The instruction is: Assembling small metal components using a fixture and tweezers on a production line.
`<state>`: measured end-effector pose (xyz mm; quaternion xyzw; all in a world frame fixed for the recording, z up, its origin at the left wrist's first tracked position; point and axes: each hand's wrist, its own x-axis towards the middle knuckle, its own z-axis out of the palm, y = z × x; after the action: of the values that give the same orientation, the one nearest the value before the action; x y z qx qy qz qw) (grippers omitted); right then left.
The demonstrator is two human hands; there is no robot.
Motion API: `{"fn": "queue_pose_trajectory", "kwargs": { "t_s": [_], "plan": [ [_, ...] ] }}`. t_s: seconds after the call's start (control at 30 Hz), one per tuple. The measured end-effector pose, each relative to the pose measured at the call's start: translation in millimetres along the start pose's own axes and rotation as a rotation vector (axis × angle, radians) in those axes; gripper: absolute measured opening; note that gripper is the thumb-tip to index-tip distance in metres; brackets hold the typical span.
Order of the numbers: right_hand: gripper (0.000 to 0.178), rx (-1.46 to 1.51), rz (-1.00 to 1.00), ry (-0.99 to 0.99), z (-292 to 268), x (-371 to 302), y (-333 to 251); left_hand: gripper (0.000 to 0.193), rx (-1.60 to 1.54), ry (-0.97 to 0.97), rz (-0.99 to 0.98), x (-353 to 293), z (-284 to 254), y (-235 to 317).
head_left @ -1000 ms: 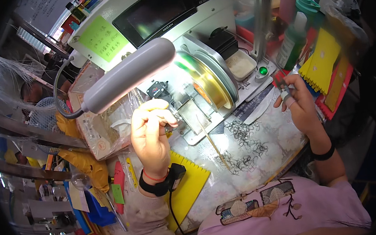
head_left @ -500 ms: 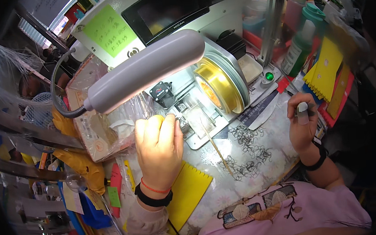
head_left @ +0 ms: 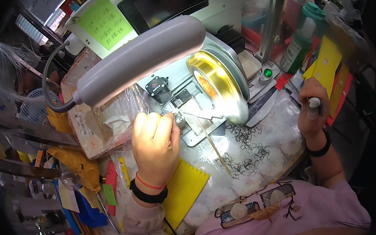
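My left hand (head_left: 156, 141) is closed at the front left of a small bench machine (head_left: 190, 140), fingertips pinched by its clamp. What they pinch, if anything, is too small to make out. A gold ring-shaped wheel (head_left: 201, 64) stands on the machine beneath a lit grey lamp (head_left: 146, 60). From the machine's bed a thin stick (head_left: 216, 151) slants toward me. On the right, my right hand (head_left: 312, 105) is raised off the table, fingers curled around a short pale cylinder with a whitish end (head_left: 314, 108); its kind is unclear.
Dark curly wire-like strands (head_left: 245, 150) lie on the patterned tabletop. A yellow pad (head_left: 184, 192) rests beside my left wrist. A plastic-wrapped box (head_left: 92, 131) stands left, a green bottle (head_left: 297, 50) and yellow cards (head_left: 325, 65) right. A glowing green button (head_left: 268, 72) sits behind.
My right hand has moved up and to the right with the pale cylinder. My left hand stays pinched at the clamp. The view has shifted slightly.
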<state>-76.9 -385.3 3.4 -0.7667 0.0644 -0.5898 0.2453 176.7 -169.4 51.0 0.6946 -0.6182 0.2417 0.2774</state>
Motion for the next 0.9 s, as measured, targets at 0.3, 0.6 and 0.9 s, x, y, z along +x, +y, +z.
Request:
{"fn": "queue_pose_trajectory", "kwargs": {
  "t_s": [0.3, 0.6, 0.9],
  "plan": [
    [0.023, 0.1, 0.028, -0.055, 21.8, -33.0, 7.7, 0.018, -0.035, 0.044, 0.024, 2.7, 1.5, -0.8],
    [0.021, 0.174, 0.085, -0.014, 25.1, -36.4, 10.6, 0.018, -0.033, 0.047, 0.024, 2.1, 2.1, -1.0],
    [0.021, 0.19, 0.065, -0.02, 25.3, -35.5, 10.7, 0.018, -0.039, 0.048, 0.016, 1.8, 2.2, -0.3]
  ]
}}
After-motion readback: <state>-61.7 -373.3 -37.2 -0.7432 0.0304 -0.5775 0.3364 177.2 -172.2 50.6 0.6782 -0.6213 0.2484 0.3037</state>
